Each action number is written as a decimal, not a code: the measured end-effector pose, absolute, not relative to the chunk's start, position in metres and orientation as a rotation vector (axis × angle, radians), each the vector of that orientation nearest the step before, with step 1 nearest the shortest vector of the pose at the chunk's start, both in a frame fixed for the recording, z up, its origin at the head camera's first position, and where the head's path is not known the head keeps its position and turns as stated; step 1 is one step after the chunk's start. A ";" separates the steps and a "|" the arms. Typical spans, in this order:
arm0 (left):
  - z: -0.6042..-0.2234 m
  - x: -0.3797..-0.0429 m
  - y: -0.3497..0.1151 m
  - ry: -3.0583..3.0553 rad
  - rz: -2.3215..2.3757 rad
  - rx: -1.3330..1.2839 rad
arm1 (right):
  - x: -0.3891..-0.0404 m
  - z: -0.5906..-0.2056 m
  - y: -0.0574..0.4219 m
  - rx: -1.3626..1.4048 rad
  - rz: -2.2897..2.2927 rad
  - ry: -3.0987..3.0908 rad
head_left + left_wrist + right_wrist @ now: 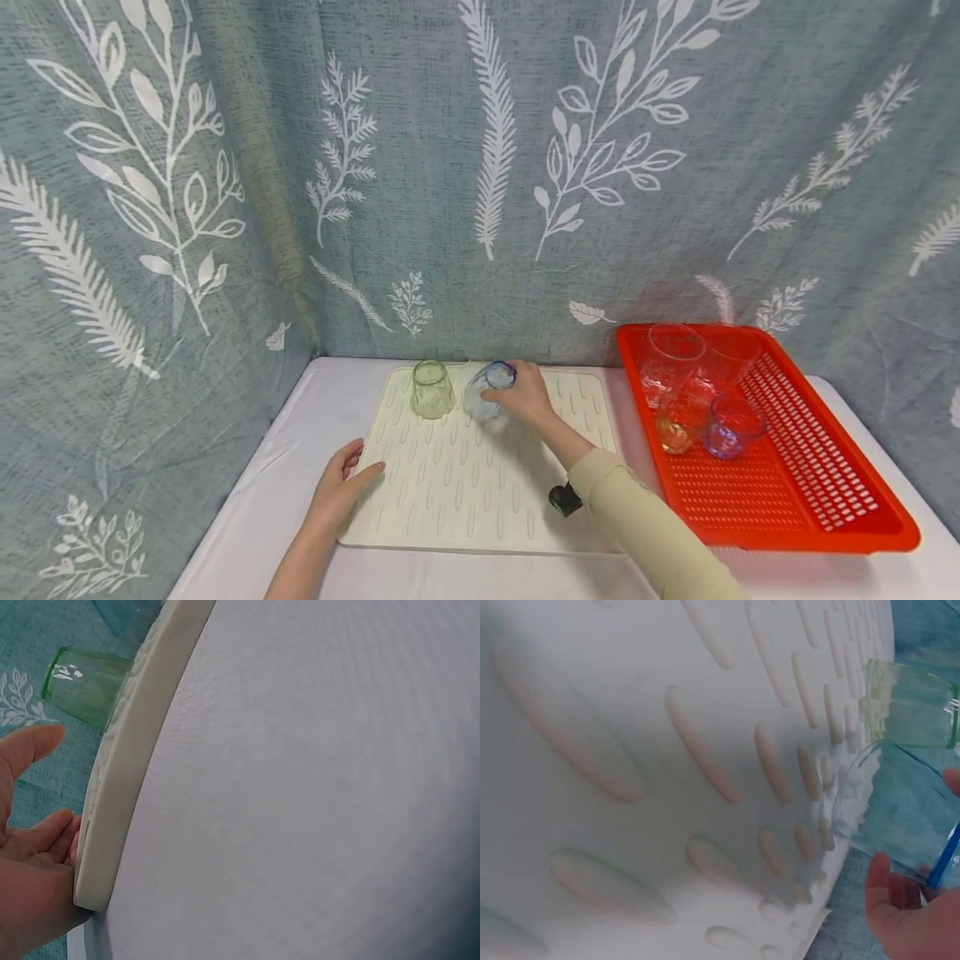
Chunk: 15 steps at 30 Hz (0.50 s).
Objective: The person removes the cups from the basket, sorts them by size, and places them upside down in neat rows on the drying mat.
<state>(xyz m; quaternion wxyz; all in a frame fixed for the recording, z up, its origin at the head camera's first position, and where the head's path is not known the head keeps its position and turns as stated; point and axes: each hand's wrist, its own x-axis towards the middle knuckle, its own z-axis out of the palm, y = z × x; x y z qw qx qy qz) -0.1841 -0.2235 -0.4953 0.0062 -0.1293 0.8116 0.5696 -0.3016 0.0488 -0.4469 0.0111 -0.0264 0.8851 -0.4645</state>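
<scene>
- Head view: my right hand (525, 393) grips a blue-rimmed glass (478, 402) over the back of the cream mat (435, 500).
- A green glass (432, 393) stands on the mat, just beside it.
- My left hand (340, 487) is relaxed, thumb and fingers apart, at the mat's left edge.
- More glasses (731, 435) sit in the red basket (832, 433).

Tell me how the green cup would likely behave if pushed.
The green cup probably resists tipping, since its wider end is down. It may slide unevenly, because the mat has raised bumps. Clear and shiny, it looks stiff and possibly fragile.
</scene>
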 end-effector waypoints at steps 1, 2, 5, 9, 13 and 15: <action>-0.496 -0.184 -0.223 2.538 1.787 -0.404 | -0.302 -0.447 0.048 -0.092 -1.435 2.769; -0.496 -0.184 -0.223 2.536 1.790 -0.403 | -0.302 -0.447 0.047 -0.101 -1.424 2.776; -0.496 -0.184 -0.223 2.534 1.800 -0.402 | -0.304 -0.447 0.044 -0.132 -1.388 2.801; -0.496 -0.184 -0.223 2.536 1.801 -0.399 | -0.307 -0.449 0.039 -0.172 -1.332 2.850; -0.496 -0.184 -0.223 2.543 1.794 -0.395 | -0.309 -0.451 0.035 -0.206 -1.271 2.895; -0.496 -0.184 -0.224 2.539 1.799 -0.397 | -0.310 -0.450 0.033 -0.212 -1.250 2.910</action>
